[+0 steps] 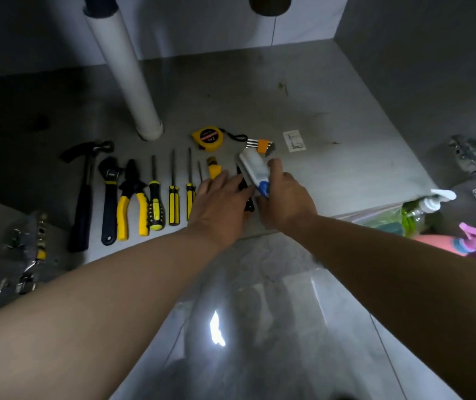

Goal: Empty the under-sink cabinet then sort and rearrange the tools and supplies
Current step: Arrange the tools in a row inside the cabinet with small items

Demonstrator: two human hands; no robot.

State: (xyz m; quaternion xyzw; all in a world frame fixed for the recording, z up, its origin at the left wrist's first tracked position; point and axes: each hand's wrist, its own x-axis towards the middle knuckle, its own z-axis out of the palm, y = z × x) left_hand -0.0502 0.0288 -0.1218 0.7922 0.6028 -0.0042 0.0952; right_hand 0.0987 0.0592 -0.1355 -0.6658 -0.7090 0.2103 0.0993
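Tools lie in a row along the front edge of the cabinet floor (346,111): hammer (82,197), adjustable wrench (109,197), pliers (131,197) and screwdrivers (173,203). The left hand (219,206) lies flat with straight fingers at the row's right end, touching a black tool (244,186). Just beside it, the right hand (286,200) grips a white tube (252,167) by its blue cap end, tilted above the floor. A tape measure (208,138) and hex keys (260,144) sit behind. Open floor runs to the right wall and back corner; a white drain pipe (127,76) stands back left.
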